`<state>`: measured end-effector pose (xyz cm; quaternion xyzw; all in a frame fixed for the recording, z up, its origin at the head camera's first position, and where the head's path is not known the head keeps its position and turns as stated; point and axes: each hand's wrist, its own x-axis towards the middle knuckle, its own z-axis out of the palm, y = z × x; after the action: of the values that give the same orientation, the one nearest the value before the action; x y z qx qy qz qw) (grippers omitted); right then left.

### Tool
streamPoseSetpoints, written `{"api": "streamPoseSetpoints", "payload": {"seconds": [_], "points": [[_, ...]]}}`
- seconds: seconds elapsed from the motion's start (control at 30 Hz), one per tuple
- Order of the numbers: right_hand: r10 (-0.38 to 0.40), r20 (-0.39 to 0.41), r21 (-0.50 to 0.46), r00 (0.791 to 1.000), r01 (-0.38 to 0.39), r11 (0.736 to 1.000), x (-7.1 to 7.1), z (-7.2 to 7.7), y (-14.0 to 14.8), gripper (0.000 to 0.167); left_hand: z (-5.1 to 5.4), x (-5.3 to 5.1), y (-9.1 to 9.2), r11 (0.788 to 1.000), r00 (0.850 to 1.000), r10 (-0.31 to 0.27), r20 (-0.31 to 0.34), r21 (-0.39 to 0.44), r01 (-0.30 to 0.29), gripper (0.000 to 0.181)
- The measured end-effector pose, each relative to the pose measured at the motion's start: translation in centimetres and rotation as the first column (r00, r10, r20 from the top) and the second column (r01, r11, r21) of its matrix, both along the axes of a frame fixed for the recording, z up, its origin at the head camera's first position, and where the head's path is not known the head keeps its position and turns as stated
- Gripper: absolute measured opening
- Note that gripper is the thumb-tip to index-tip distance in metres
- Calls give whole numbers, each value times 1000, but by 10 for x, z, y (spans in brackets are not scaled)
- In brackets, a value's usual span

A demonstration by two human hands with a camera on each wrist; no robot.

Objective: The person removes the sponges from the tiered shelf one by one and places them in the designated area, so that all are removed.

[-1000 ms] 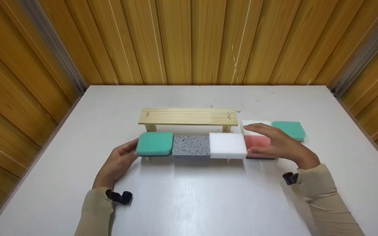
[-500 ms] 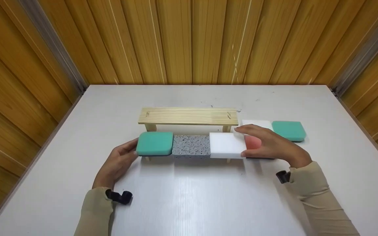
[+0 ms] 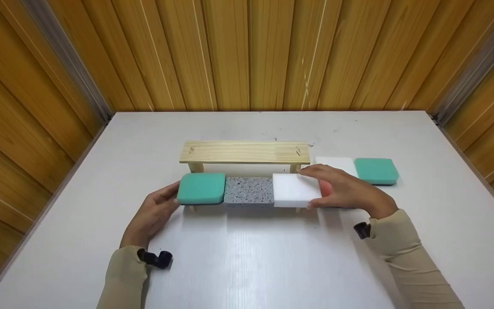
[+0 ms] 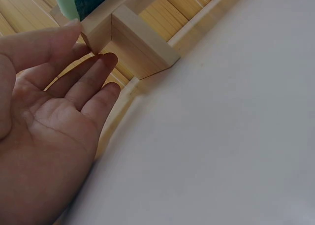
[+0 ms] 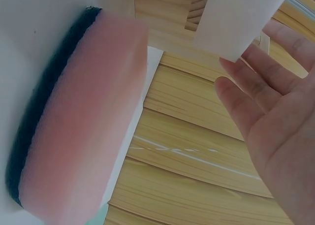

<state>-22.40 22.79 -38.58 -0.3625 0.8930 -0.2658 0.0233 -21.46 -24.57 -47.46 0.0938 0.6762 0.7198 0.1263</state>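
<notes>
In the head view, a green sponge (image 3: pixel 201 188), a speckled grey block (image 3: pixel 248 189) and a white block (image 3: pixel 295 189) lie side by side on a low wooden stand, mostly hidden beneath them. My left hand (image 3: pixel 152 214) touches the left end beside the green sponge; the left wrist view shows its fingers (image 4: pixel 93 82) fairly straight at the end of the wooden stand (image 4: pixel 142 43). My right hand (image 3: pixel 350 191) straddles the right end of the white block, thumb at the near edge and a finger at the far edge. In the right wrist view, fingertips meet the white block (image 5: pixel 236 18).
Behind the row stands a second wooden stand (image 3: pixel 245 152). At the right lie another white block (image 3: pixel 337 163), another green sponge (image 3: pixel 376 171) and a pink sponge (image 5: pixel 88 116) with a dark layer, largely covered by my right hand in the head view.
My right hand has moved left from above the pink sponge to the white block's edges. My left hand has stayed where it was, and the row looks nearly unchanged.
</notes>
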Motion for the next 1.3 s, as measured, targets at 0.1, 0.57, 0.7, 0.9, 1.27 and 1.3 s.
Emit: {"api": "streamPoseSetpoints", "payload": {"seconds": [0.1,0.57,0.7,0.9,1.27,1.3], "points": [[-1,0,12,1000,1,1000,-1,-2,-2,73,-1,0,0,1000,1000,-7,-7,16,7,58],[-9,0,28,1000,9,1000,0,-4,-5,71,1,1,0,1000,1000,8,2,-6,-8,58],[-10,-9,22,1000,11,1000,0,-5,-5,69,1,2,1,1000,1000,16,7,-8,-16,57],[-24,-8,24,1000,24,999,1,-6,-5,68,1,2,1,1000,1000,9,-7,-21,-9,57],[-59,15,42,998,58,997,4,-3,-4,68,-1,1,0,1000,1000,-12,-24,18,13,57],[-64,20,43,998,63,997,5,-3,-4,68,-1,1,-1,1000,999,-19,-27,21,20,57]]}}
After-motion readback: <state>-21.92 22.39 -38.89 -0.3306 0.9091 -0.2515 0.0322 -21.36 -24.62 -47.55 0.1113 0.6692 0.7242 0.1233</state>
